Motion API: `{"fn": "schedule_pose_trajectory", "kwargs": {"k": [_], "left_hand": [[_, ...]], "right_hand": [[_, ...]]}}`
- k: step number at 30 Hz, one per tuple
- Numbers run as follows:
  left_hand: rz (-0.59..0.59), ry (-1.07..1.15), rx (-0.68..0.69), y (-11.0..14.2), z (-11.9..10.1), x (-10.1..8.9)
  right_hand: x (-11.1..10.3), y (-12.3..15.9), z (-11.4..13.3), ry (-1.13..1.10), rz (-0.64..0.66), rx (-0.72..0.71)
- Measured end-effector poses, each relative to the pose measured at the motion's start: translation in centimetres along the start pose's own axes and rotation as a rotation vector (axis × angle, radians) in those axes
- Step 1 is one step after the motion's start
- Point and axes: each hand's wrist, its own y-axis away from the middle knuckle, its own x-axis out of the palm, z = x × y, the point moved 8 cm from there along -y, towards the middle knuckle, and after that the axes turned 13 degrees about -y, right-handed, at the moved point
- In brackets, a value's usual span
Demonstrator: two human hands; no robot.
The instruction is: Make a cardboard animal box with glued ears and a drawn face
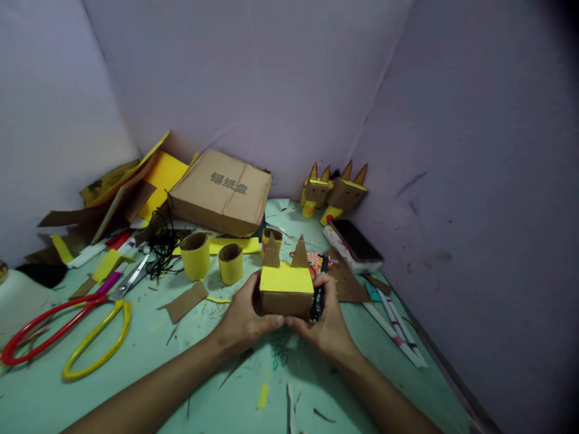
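Between my two hands is a small cardboard box with a yellow top and two pointed cardboard ears standing up from its far edge. My left hand grips the left side, its thumb along the lower front. On the right side, my right hand holds the box too, thumb tip close to the other thumb. A dark, shiny pen-like item shows between the right fingers and the box. Beyond the box stand yellow cardboard rings, one at the left, a smaller one, and one partly hidden behind an ear.
Red-and-yellow-handled scissors lie at left beside tangled black cord. A large cardboard box and cardboard sheets fill the back left. Two finished-looking eared figures stand at the back corner. A phone and markers lie right.
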Motion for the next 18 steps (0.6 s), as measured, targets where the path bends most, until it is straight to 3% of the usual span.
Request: {"fn": "schedule_pose_trajectory", "kwargs": {"k": [4, 7, 11, 15, 18], "left_hand": [[-0.105, -0.231, -0.075, -0.2, -0.4, -0.8], [-0.094, -0.278, -0.07, -0.3, -0.3, -0.9], [-0.016, -0.218, 0.001, 0.0, -0.2, -0.8], [-0.041, -0.088, -0.031, 0.2, 0.0, -1.2], [-0.068, 0.039, -0.088, 0.0, 0.4, -1.2]], "right_hand": [[-0.1, 0.0, 0.5, 0.042, -0.022, -0.012], [-0.2, 0.0, 0.2, 0.027, -0.024, 0.047], [0.1, -0.1, -0.4, -0.056, 0.007, 0.128], [-0.5, -0.6, 0.6, -0.088, 0.02, 0.063], [-3.5, -0.9, 2.9, -0.157, -0.162, -0.037]]}}
